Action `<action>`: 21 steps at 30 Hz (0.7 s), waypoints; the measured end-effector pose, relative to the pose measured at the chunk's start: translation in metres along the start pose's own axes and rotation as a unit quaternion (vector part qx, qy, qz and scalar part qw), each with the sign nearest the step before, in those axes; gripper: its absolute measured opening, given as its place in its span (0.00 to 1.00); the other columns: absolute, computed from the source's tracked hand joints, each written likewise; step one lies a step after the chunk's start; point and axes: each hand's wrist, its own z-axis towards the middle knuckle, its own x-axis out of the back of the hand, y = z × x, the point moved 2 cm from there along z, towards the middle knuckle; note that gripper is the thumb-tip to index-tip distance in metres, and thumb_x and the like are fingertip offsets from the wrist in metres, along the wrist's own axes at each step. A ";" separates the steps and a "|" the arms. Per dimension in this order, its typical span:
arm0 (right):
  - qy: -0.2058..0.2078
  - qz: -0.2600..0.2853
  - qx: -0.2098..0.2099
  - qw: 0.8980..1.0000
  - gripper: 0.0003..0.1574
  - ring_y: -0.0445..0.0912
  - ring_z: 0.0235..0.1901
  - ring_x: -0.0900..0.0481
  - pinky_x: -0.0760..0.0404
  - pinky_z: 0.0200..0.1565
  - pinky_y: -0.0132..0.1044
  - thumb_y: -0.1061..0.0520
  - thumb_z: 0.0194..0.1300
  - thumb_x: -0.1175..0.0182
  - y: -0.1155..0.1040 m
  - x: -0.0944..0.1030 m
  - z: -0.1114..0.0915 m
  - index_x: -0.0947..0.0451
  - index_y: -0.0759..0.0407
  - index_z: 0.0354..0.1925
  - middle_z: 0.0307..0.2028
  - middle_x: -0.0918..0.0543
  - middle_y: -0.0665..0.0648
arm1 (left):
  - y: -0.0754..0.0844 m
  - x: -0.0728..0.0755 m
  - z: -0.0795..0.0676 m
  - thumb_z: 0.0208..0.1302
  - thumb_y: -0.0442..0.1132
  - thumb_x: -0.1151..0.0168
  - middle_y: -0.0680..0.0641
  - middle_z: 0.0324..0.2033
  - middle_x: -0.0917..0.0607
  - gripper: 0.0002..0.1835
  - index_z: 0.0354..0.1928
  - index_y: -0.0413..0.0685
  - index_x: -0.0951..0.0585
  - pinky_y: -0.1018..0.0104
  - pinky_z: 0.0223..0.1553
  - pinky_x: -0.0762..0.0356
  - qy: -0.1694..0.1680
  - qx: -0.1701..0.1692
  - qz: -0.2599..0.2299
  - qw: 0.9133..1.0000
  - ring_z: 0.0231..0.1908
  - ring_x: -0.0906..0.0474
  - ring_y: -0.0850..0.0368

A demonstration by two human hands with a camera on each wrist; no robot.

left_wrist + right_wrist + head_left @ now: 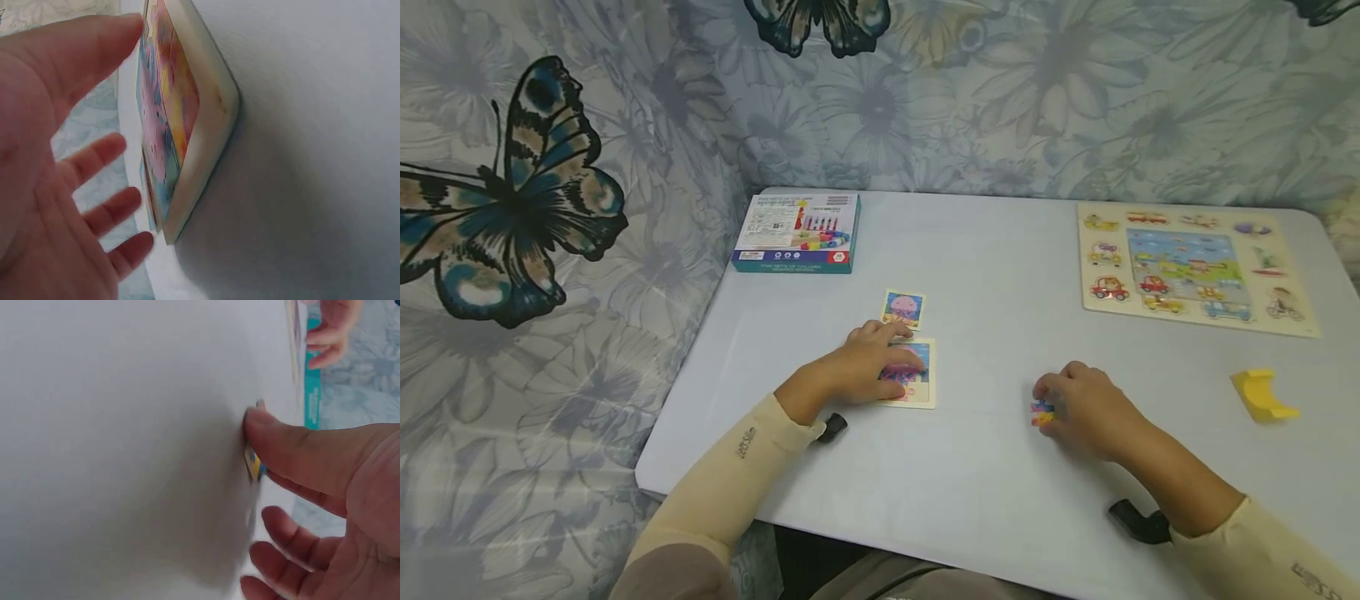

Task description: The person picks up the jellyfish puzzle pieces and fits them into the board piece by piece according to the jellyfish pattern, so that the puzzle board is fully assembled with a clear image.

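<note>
In the head view my left hand [872, 364] lies over a small framed picture puzzle [927, 379], covering part of its pink and blue picture. The left wrist view shows the thumb at the edge of that puzzle [178, 94], with the other fingers spread and loosely bent. Just beyond it is a small card [904, 309] with a pink jellyfish-like picture. Over to the right, my right hand [1093, 408] pinches a small multicoloured puzzle piece [1042, 412] between thumb and forefinger, at the tabletop. Most of this piece [255, 465] is hidden behind the thumb in the right wrist view.
A flat game box [797, 233] lies at the back left of the white table [992, 275]. At the back right is a vehicle puzzle board [1195, 321]. A yellow curved block [1262, 397] sits to the right of my right hand. Butterfly-patterned cloth [880, 125] hangs behind.
</note>
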 end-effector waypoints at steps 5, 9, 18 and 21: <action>0.007 0.046 0.011 0.999 0.21 0.48 0.36 0.25 0.21 0.40 0.45 0.60 0.52 0.21 -0.007 -0.001 0.002 0.21 0.52 0.41 0.33 0.20 0.51 | -0.001 -0.001 -0.001 0.66 0.52 0.31 0.53 0.78 0.41 0.24 0.63 0.82 0.21 0.46 0.74 0.50 -0.026 0.021 0.007 0.999 0.76 0.51 0.46; 0.007 0.091 0.025 0.996 0.12 0.43 0.30 0.26 0.25 0.33 0.36 0.62 0.59 0.27 -0.016 0.002 0.010 0.20 0.51 0.38 0.27 0.22 0.46 | -0.001 0.001 0.000 0.64 0.53 0.29 0.52 0.77 0.41 0.26 0.63 0.82 0.21 0.45 0.73 0.47 -0.027 0.028 0.012 0.999 0.75 0.49 0.45; -0.006 0.229 0.038 0.973 0.10 0.44 0.30 0.19 0.20 0.33 0.34 0.63 0.60 0.28 -0.069 -0.005 0.056 0.18 0.53 0.38 0.31 0.19 0.51 | -0.001 0.003 0.004 0.62 0.55 0.27 0.52 0.76 0.38 0.25 0.62 0.79 0.19 0.43 0.71 0.44 -0.019 0.032 0.006 0.999 0.73 0.46 0.45; 0.002 0.218 0.071 0.973 0.10 0.43 0.29 0.22 0.22 0.34 0.33 0.63 0.60 0.27 -0.084 -0.016 0.071 0.18 0.53 0.37 0.29 0.19 0.49 | -0.002 0.001 0.004 0.62 0.55 0.27 0.52 0.76 0.37 0.25 0.62 0.79 0.19 0.43 0.71 0.43 -0.016 0.034 0.005 0.999 0.73 0.46 0.45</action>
